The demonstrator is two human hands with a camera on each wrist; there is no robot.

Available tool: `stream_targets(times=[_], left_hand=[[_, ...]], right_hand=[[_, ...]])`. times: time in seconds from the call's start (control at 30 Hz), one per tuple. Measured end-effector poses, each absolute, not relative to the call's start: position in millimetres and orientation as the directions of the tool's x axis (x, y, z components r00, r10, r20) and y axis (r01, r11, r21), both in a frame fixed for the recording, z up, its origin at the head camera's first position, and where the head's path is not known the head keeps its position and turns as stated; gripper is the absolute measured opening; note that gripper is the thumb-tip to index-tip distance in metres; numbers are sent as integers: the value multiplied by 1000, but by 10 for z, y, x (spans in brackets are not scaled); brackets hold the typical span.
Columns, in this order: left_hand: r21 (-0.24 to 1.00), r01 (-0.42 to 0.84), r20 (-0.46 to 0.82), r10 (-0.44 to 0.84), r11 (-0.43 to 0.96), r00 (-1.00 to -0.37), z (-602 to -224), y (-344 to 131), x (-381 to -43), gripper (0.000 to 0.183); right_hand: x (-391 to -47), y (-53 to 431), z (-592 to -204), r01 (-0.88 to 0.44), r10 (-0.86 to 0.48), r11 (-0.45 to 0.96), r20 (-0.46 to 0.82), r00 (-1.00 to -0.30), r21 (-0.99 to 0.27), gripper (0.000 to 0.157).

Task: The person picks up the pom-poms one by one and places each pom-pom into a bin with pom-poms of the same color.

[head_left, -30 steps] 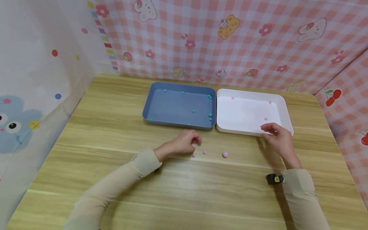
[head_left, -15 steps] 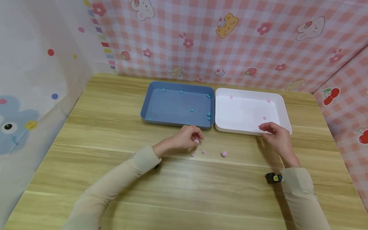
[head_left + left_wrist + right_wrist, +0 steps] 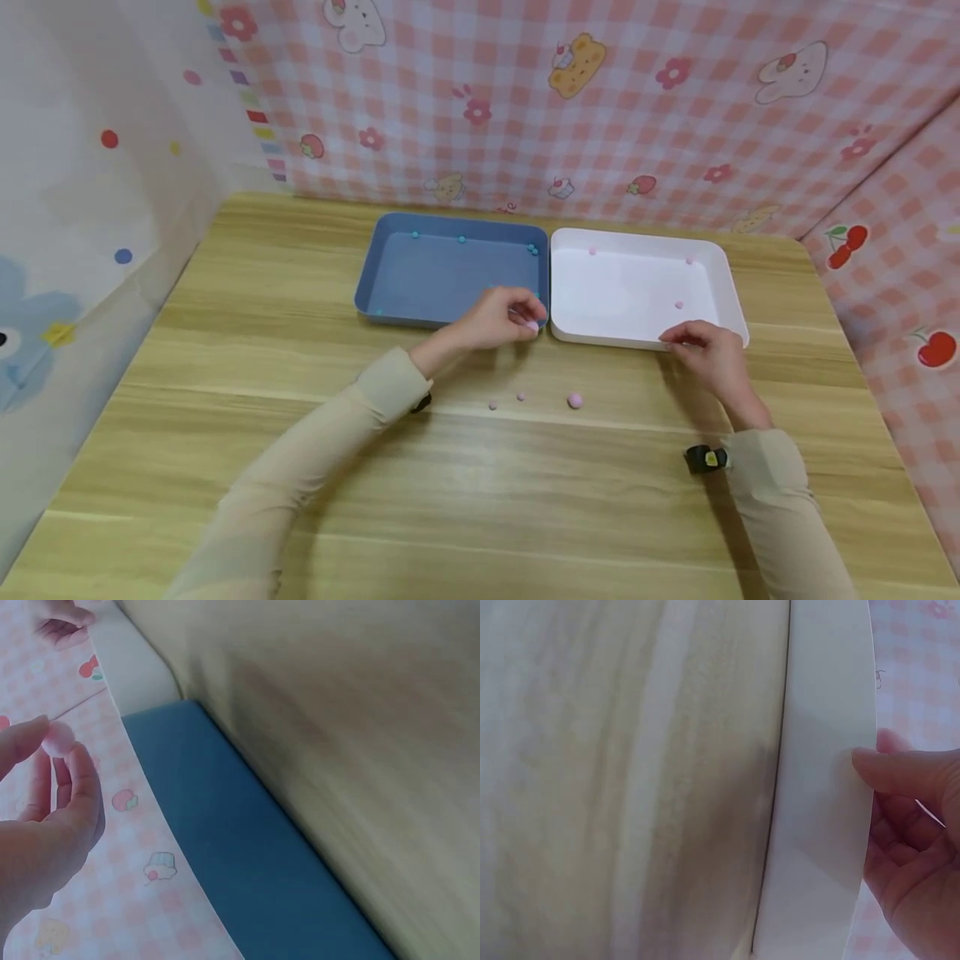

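My left hand (image 3: 498,318) pinches a small pink ball (image 3: 58,739) between thumb and fingertips, raised over the front right corner of the blue tray (image 3: 442,279). With the right hand (image 3: 708,357) I hold the front rim of the white tray (image 3: 622,292); in the right wrist view the thumb lies on the outer wall (image 3: 821,780) and the fingers are behind the rim. Inside the white tray are three pink balls, one of them nearer the front (image 3: 678,305). On the table lie a larger pink ball (image 3: 574,401) and two tiny ones, the left one (image 3: 492,406) and the right one (image 3: 521,397).
The two trays stand side by side toward the back of the wooden table (image 3: 480,500). Several teal balls, such as the back one (image 3: 461,240), lie in the blue tray, partly hidden by my left hand. A checked cloth (image 3: 480,100) hangs behind the table.
My left hand has picked up a pink ball from the table and carried it up and right to the trays' near edges. The right hand has closed onto the white tray's rim.
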State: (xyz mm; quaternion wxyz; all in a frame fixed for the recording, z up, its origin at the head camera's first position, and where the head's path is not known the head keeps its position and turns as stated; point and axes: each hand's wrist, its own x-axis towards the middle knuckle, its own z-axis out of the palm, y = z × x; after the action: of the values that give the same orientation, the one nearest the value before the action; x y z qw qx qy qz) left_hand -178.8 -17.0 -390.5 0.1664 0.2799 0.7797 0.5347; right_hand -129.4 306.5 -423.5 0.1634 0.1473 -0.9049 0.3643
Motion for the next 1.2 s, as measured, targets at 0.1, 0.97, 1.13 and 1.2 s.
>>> stream_targets(times=[0.1,0.97,1.13,1.2], left_hand=[[935,256,65,588,247,-806,-3888,-91,-1836,18],[995,24,-25,466,100,-885,-3972,353,-2147,18],[997,-11,-44,449,76,-893,-3986,493,-2232,19],[998,-18,-46,439,67,-898,-3983,556,-2267,20]], right_hand=[[-1310,3079,-4216,-393,-170,705,398,-902,-590,15],[-1453,3221,-4183,-339,-278,647,203,-939,-683,10],[-1444,3232,-4172,-329,-275,652,192,-942,-683,9],[-1442,3240,-4168,-328,-279,650,187,-942,-685,9]])
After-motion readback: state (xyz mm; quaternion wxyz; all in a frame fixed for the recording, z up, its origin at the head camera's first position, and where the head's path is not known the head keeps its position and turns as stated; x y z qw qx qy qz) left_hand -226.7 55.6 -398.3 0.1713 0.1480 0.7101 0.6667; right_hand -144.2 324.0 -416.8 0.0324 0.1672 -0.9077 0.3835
